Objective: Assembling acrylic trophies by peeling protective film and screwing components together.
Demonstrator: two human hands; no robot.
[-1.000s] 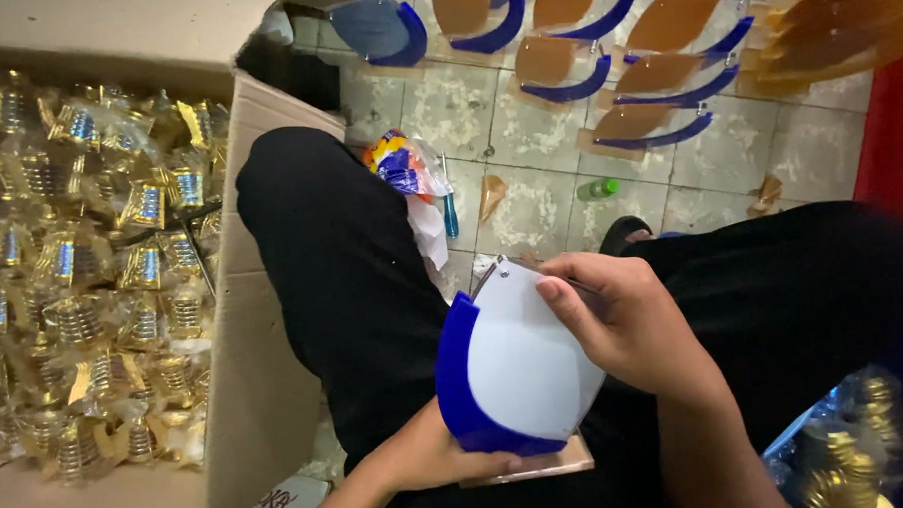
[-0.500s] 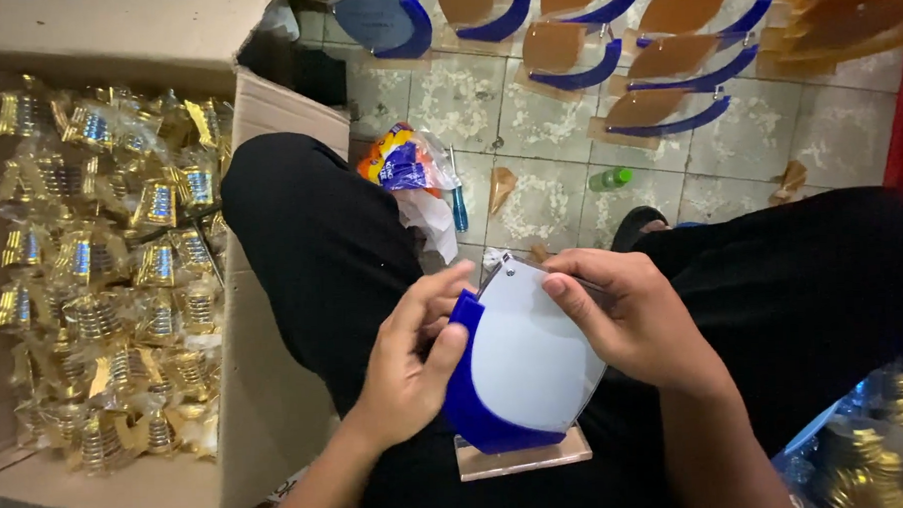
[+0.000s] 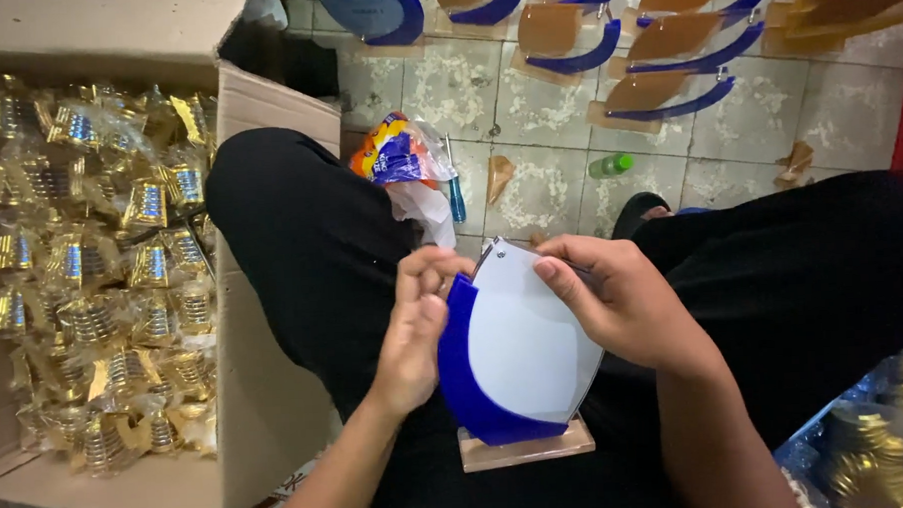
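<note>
Blue and white: curved plaque (image 3: 520,352) upright on a small wooden base (image 3: 526,448), resting on the lap between two black-clad legs. White face toward the camera, blue crescent along the left and lower edge, small metal fitting at the top tip.

Left hand (image 3: 414,330) at the plaque's left edge, fingers curled, thumb and fingertips pinched at the upper blue rim near the tip; whether anything small sits in the pinch, cannot tell. Right hand (image 3: 623,298) wrapped round the upper right edge, thumb pressed flat on the white face, fingers behind; firm hold on the plaque.

Left of the knee: open cardboard box (image 3: 277,410) packed with gold bell-shaped trophy parts (image 3: 102,266) in clear wrappers. On the tiled floor (image 3: 549,180) ahead: crumpled orange and blue snack bag (image 3: 393,151) with a white plastic bag under it, blue-handled screwdriver (image 3: 454,194) just beside, green bottle cap (image 3: 609,165) further right. Along the top, rows of finished plaques (image 3: 655,72), brown faces with blue crescents, lying on the tiles. Lower right corner: more gold pieces (image 3: 873,440), blurred.
</note>
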